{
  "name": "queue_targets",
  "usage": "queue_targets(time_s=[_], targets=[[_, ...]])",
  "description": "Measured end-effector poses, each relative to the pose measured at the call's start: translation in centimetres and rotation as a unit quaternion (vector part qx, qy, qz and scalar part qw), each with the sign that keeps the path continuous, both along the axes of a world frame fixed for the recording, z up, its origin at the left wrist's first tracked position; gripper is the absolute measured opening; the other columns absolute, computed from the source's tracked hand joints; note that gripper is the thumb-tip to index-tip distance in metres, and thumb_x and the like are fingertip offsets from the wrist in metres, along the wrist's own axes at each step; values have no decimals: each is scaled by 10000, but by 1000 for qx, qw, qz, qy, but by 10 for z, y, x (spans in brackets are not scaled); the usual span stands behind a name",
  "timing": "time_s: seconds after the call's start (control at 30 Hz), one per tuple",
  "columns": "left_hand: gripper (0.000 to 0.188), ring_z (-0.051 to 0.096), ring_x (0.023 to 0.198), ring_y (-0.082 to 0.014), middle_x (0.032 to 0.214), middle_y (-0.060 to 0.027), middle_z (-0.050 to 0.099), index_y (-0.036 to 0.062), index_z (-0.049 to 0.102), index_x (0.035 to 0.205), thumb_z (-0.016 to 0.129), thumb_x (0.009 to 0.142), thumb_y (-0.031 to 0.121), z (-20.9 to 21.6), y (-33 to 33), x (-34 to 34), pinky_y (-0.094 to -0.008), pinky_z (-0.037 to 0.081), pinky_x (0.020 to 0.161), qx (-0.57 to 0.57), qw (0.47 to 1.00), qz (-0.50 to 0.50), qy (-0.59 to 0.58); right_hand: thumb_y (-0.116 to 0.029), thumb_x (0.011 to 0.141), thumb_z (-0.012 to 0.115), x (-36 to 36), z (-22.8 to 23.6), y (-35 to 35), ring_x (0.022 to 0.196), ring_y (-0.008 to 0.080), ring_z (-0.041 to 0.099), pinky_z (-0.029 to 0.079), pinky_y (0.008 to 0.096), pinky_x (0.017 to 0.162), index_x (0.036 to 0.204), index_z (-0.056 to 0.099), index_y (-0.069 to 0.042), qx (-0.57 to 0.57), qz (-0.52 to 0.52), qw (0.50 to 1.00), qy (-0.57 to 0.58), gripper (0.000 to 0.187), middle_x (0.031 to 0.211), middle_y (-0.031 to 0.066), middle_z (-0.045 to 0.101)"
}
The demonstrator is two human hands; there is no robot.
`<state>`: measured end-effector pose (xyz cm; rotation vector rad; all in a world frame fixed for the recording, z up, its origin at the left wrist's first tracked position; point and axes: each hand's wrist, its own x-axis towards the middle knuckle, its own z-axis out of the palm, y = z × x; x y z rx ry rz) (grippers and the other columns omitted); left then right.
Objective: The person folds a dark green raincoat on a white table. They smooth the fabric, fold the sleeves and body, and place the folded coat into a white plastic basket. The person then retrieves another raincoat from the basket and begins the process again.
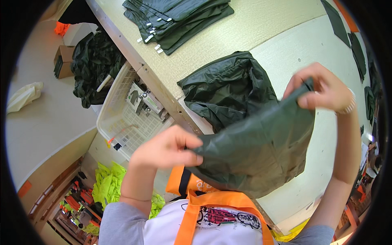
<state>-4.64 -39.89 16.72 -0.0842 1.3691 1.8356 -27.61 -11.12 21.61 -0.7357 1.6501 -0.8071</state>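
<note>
here both hands are raised over the counter (286,53), each pinching an edge of one dark green fabric piece (261,147) stretched between them. the left hand (167,148) sits at about 8 o'clock from the picture's middle, fingers curled shut and thumb pressed down on the cloth's left edge, the forearm rising from a grey sleeve at the lower edge. the right hand (322,87) is higher, at about 3 o'clock, fingertips closed on the cloth's upper right corner, a pale bracelet at the wrist and the forearm running straight down. the cloth hangs slack below them, covering part of the counter and the top of an orange apron (216,202).

behind the cloth, at 12 o'clock from it, a crumpled dark green garment (228,92) lies on the counter, touching or just behind the held piece. farther off at 11 o'clock lies a stack of folded dark green pieces (175,18) with small white tags. beside the counter's left edge, at 9 o'clock, stands a white plastic basket (118,118) with a few small items inside, and beyond it a heap of dark fabric (92,65). neon yellow garments (108,183) lie low at 7 o'clock.
</note>
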Motion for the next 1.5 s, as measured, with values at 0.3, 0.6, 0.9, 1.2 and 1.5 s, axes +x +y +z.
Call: queue_targets(time_s=[0.3,0.6,0.9,1.2,1.5], targets=[[461,605,885,-135,761,-15,524,43,584,1192,614,736,-24,-113,6,14,-262,479,767,-356,875,251,210,-303,901,618,7,-189,3,759,60,549,466,238,691,952,635,-13,68,-348,935,-24,295,865,-13,626],[180,615,724,-254,839,-103,636,-17,494,706,641,627,-84,-129,14,-2,-283,498,648,-435,744,308,403,-296,893,629,14,-177,1,724,37,518,443,219,663,919,641,-17,21,-346,935,78,280,810,-36,615],[278,576,841,-135,1054,-132,629,16,396,681,648,789,-31,-177,11,4,-234,461,685,-274,795,457,291,-289,880,646,18,-195,-19,797,79,535,452,245,738,963,639,-3,-142,-338,888,277,298,871,-2,629],[94,644,783,-119,856,-117,667,-33,627,884,599,802,-71,-169,2,11,-242,521,688,-369,803,400,244,-310,832,708,21,-204,-21,868,138,573,470,270,770,1306,420,-44,-56,-396,910,114,615,976,106,625],[139,549,554,-68,654,-17,607,-52,621,941,515,857,-19,-158,22,11,-208,438,526,-235,871,418,109,-303,880,646,18,-189,-15,989,113,553,445,258,873,1270,537,-58,-53,-364,928,63,474,1084,41,618]])
